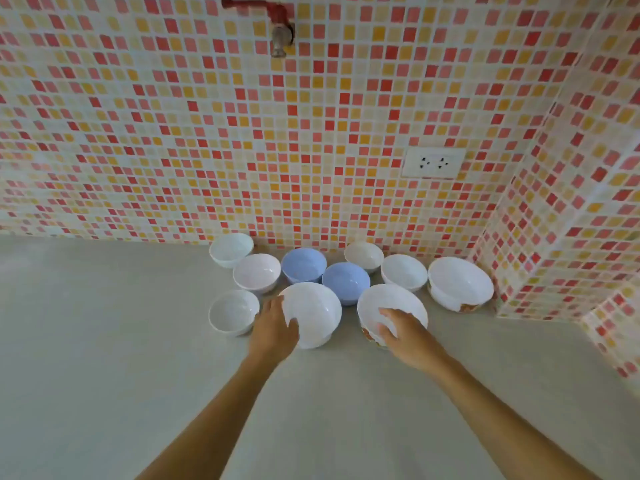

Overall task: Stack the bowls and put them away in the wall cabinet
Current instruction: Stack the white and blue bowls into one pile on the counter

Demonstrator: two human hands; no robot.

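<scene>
Several bowls stand close together on the grey counter (104, 341) near the tiled wall. My left hand (273, 327) grips the near-left rim of a large white bowl (315, 311). My right hand (403, 332) grips the near rim of a large white bowl with an orange pattern outside (391, 303), thumb inside it. Two blue bowls (304, 265) (346, 280) sit just behind these. Small white bowls (233, 311) (257, 271) (231, 248) stand to the left, and others (363, 256) (403, 271) to the right. A big white patterned bowl (460, 282) stands far right.
The mosaic tile wall (242, 133) rises right behind the bowls, and a tiled corner (571, 202) juts out on the right. A white power socket (433, 163) is on the wall. A red pipe with a metal tap (280, 36) hangs above. No cabinet shows.
</scene>
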